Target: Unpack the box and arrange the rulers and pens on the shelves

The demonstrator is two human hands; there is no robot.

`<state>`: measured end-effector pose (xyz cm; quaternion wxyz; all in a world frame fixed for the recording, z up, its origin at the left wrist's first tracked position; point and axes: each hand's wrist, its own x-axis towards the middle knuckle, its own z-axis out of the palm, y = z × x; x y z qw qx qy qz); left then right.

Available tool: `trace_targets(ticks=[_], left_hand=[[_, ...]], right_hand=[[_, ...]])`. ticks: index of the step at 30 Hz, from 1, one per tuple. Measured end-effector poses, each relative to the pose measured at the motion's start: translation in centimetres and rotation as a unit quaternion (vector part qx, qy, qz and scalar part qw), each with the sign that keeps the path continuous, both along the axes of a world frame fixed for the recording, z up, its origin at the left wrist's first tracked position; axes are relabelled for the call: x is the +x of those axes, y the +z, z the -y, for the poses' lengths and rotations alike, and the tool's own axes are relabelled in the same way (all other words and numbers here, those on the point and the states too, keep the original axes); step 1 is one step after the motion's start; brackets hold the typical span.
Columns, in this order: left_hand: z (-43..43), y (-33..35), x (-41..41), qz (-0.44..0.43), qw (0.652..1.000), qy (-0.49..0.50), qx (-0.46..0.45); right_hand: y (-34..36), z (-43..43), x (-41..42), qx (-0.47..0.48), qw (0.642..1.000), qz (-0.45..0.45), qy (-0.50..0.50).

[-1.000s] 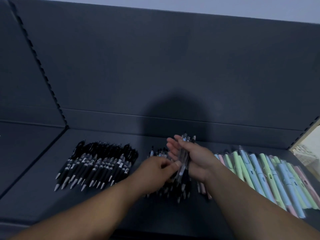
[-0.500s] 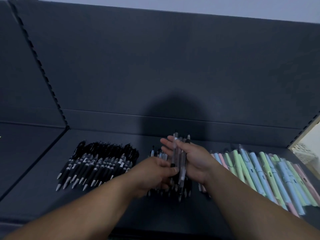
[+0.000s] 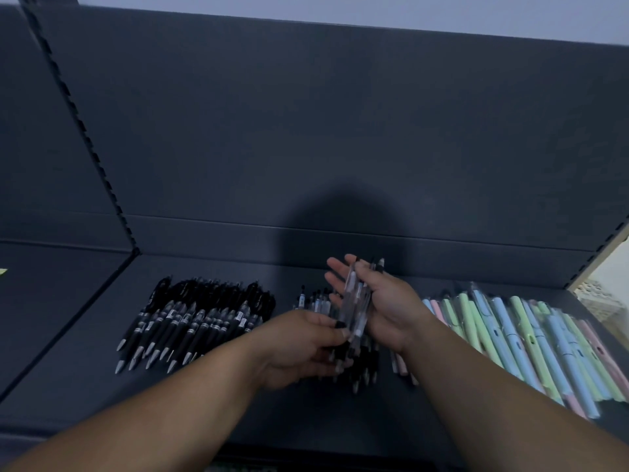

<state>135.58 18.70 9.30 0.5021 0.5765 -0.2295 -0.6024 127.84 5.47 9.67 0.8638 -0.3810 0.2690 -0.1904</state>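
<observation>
With a bundle of clear pens (image 3: pixel 355 301) held under the thumb of the right hand (image 3: pixel 388 301) above the shelf (image 3: pixel 85 369) and its lower end pinched by fingers (image 3: pixel 326 323) of the left hand (image 3: pixel 299 347), arranging is judged in hand, and laying pens onto the middle pile (image 3: pixel 315 301) below is called for next.

A dark shelf (image 3: pixel 85 369) with a dark back panel carries three groups of pens side by side. On the left lies a dense heap of black pens (image 3: pixel 200 318), silver tips towards the near edge and black clips towards the back. In the middle is a smaller pile of clear pens (image 3: pixel 315 301) with black ends, only partly in view. On the right lie pastel pens (image 3: pixel 531 338) in green, blue and pink, slanting towards the near right.
</observation>
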Motion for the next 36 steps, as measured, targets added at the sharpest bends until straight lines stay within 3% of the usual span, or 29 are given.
trace_targets(ticks=[7, 11, 14, 18, 21, 24, 27, 32, 36], left_hand=[[0.1, -0.4, 0.4, 0.088, 0.994, 0.066, -0.004], [0.3, -1.0, 0.3, 0.145, 0.987, 0.071, 0.005], [0.6, -1.1, 0.5, 0.198, 0.977, 0.077, 0.012], [0.6, -1.7, 1.7, 0.300, 0.949, 0.091, 0.041], [0.3, -2.7, 2.4, 0.388, 0.917, 0.049, 0.082], [0.4, -2.9, 2.2, 0.487, 0.867, -0.003, 0.104], [0.4, -3.1, 2.2, 0.520, 0.847, -0.007, 0.111], [0.2, -3.9, 2.8, 0.597, 0.793, -0.011, 0.117], [0.4, -4.1, 3.1, 0.597, 0.794, 0.027, 0.110]], right_hand=[[0.1, 0.1, -1.1, -0.134, 0.974, -0.169, 0.067], [-0.2, 0.2, -1.4, -0.301, 0.912, -0.275, 0.056], [-0.4, 0.5, -1.6, -0.353, 0.886, -0.296, 0.043], [-1.0, 2.1, -2.0, -0.441, 0.824, -0.354, 0.038], [-1.8, 2.8, -2.0, -0.473, 0.777, -0.407, 0.084], [-2.7, 2.6, -1.6, -0.462, 0.775, -0.421, 0.097], [-3.4, 2.4, -1.5, -0.479, 0.756, -0.432, 0.110], [-3.7, 2.0, -1.6, -0.478, 0.773, -0.410, 0.082], [-3.9, 1.8, -1.6, -0.451, 0.796, -0.400, 0.060]])
